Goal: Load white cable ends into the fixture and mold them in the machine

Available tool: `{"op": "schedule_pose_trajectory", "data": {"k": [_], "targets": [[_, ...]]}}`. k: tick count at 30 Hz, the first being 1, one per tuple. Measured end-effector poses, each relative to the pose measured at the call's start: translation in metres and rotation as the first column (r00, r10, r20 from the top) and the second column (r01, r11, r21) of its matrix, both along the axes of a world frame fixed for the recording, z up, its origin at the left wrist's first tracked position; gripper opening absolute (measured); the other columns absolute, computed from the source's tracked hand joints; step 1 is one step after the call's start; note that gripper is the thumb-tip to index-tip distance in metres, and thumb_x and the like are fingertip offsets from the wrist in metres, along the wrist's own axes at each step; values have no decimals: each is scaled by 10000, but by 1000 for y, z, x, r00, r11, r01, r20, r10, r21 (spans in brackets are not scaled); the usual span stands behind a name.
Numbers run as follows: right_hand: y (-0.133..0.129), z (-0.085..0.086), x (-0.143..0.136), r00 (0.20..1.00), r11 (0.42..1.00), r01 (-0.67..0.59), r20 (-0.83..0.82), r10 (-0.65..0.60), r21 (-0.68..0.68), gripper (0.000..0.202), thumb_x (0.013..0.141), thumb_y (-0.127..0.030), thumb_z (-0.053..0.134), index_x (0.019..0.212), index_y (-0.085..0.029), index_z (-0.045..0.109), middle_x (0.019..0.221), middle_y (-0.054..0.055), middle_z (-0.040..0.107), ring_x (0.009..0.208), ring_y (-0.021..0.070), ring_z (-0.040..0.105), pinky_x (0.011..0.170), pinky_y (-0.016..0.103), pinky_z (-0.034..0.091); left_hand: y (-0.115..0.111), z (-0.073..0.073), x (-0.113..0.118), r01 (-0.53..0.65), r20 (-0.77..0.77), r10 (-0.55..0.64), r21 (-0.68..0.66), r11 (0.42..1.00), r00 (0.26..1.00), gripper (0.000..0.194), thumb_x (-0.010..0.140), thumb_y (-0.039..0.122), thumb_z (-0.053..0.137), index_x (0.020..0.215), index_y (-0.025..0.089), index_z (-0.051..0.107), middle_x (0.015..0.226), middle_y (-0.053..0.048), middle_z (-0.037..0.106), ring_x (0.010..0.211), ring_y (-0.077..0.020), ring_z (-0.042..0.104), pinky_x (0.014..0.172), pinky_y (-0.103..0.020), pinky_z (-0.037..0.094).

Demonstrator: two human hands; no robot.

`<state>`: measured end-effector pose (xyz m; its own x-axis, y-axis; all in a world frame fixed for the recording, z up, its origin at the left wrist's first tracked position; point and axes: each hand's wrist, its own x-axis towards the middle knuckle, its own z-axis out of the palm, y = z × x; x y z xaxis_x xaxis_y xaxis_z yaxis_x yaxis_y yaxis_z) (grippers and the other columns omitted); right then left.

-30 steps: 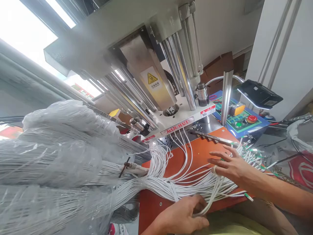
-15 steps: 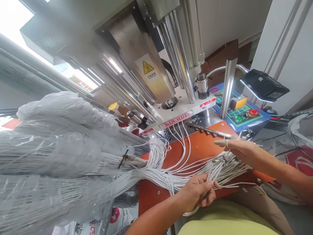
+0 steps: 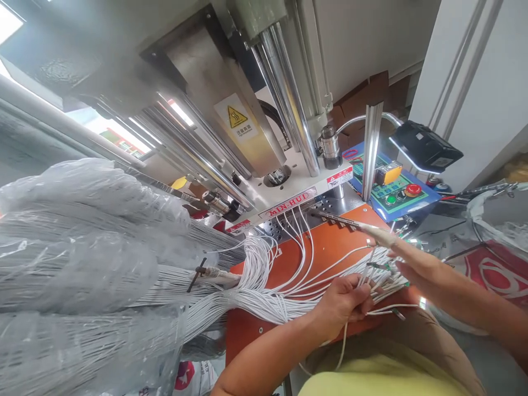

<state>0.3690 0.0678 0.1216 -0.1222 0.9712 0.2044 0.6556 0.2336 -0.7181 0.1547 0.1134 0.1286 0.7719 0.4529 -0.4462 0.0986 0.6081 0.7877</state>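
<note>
Cables (image 3: 363, 276) gripped in left hand (image 3: 343, 302); right hand (image 3: 416, 261) open; press (image 3: 284, 201) beyond; orange board (image 3: 330, 242) beneath

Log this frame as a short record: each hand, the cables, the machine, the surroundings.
Left hand: closed on several white cables near their ends
Right hand: open, fingers extended above the cable ends; contact unclear
Cables: gathered across an orange surface, a few reaching under the press plate
Press: plate marked MIN-HUI; yellow warning triangle above
Beyond the surface: blue control box with red button; black lamp
Left side: plastic-wrapped bundles
</note>
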Motion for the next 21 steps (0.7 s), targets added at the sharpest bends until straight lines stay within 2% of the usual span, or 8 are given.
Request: {"op": "schedule_pose_trajectory", "data": {"k": [3, 4, 6, 10, 13, 16, 19, 21], "targets": [[8, 5, 17, 952, 986, 115, -272, -144, -118, 577, 953, -365, 372, 1511, -308, 238, 1439, 54, 478, 1216, 274, 541, 988, 395, 491, -1, 1, -7, 3, -24, -3, -5, 1000, 1000, 404, 815, 496, 642, 946, 117, 592, 589, 40, 471, 424, -31, 279, 386, -204, 120], [10, 6, 18, 929, 980, 119, -330, -166, -158, 563, 952, -408, 379, 1497, -302, 286, 1427, 50, 493, 1254, 280, 506, 1025, 405, 460, -1, 0, -9, 6, -37, -6, -11, 1000, 999, 411, 810, 499, 644, 949, 116, 594, 592, 38, 480, 422, -32, 288, 384, -203, 129], [12, 9, 12, 926, 980, 59, -357, -126, -193, 529, 955, -455, 368, 1460, -297, 375, 1428, 32, 493, 1328, 277, 418, 1095, 426, 375, -1, -1, -12, 5, -56, -6, -13, 1000, 998, 426, 799, 514, 642, 936, 114, 593, 585, 37, 492, 407, -31, 306, 382, -200, 154], [4, 11, -17, 955, 971, -113, -292, 48, -211, 472, 972, -463, 343, 1400, -309, 468, 1446, 8, 471, 1359, 253, 373, 1129, 424, 311, 2, 0, -8, -21, -67, 19, -20, 1000, 998, 421, 780, 528, 646, 900, 134, 555, 586, 32, 521, 386, -39, 365, 366, -195, 186], [-6, 9, -31, 965, 964, -145, -247, 88, -222, 495, 972, -457, 356, 1446, -321, 391, 1485, 14, 418, 1379, 243, 340, 1125, 408, 319, 6, 0, -1, -43, -44, 42, -24, 999, 998, 418, 760, 528, 675, 865, 159, 508, 600, 37, 530, 376, -41, 381, 354, -192, 198], [-2, 5, -30, 959, 958, -169, -264, 106, -230, 534, 973, -445, 356, 1489, -322, 292, 1514, 28, 370, 1381, 241, 336, 1113, 400, 340, 11, -5, 5, -70, -9, 70, 4, 998, 997, 432, 738, 517, 704, 867, 154, 509, 637, 26, 562, 371, -37, 395, 354, -195, 213], [25, -5, -13, 974, 990, -62, -226, 32, -127, 507, 979, -393, 336, 1476, -300, 310, 1492, 46, 405, 1361, 236, 373, 1105, 401, 350, 18, -13, 6, -164, -4, 165, 42, 985, 986, 433, 739, 487, 706, 929, 143, 527, 633, 22, 581, 349, -22, 338, 347, -194, 155], [52, -17, 1, 996, 998, 69, -62, -70, -4, 513, 947, -304, 396, 1454, -261, 336, 1465, 82, 426, 1331, 247, 404, 1077, 420, 377, 25, -17, 4, -233, -24, 236, 86, 969, 971, 450, 738, 495, 703, 955, 134, 542, 588, 43, 556, 337, -10, 272, 352, -193, 117]]}}
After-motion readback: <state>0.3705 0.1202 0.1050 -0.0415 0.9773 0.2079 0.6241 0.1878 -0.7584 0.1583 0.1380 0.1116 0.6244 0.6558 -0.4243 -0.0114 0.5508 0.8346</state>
